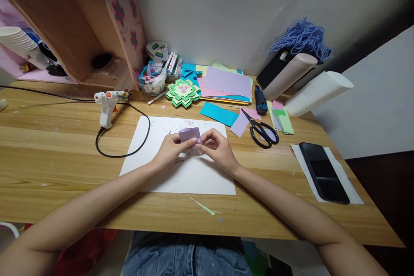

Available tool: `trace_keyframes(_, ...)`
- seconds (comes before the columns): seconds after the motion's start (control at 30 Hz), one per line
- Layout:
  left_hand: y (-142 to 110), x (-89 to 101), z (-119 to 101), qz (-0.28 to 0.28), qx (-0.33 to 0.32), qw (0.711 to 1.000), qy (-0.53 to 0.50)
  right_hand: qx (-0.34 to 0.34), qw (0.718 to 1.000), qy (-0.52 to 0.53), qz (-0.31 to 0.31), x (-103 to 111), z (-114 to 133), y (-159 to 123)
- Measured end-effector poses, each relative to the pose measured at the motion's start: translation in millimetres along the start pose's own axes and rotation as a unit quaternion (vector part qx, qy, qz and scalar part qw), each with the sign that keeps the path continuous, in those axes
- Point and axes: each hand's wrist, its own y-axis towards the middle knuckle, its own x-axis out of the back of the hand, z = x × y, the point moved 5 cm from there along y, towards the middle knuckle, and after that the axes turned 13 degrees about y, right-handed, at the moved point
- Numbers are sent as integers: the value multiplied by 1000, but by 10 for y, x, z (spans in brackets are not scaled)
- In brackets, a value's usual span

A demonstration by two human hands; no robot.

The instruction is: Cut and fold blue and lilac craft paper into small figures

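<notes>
A small folded piece of purple paper [190,134] is held up over a white sheet [152,181] on the wooden table. My left hand [168,151] pinches it, thumb in front and fingers behind. At its right edge, my right hand [220,151] has thumb and forefinger closed on the paper's lower corner. Beyond the hands lies a layered green paper flower [183,93] with a pink centre. A blue paper strip [220,114] and black-handled scissors [260,130] rest to the right of it.
On the left a white glue gun [108,105] stands with its cord looping onto the sheet. Stacked coloured paper [228,82], a blue cutter [260,100] and a bowl of scraps [151,79] line the back. A black phone [323,172] lies at right.
</notes>
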Motion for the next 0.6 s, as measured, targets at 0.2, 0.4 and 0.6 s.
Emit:
trace_keyframes(0.2,-8,4,-8,-2,2,1000,-30,-22,1000,2,-7,-6,-4,-3)
trace_keyframes(0.4,2,-8,2,21,9,998,-62,-32,997,66,13,8,-8,41)
trace_keyframes(0.6,32,16,37,4,13,997,-70,-42,996,68,32,0,2,47)
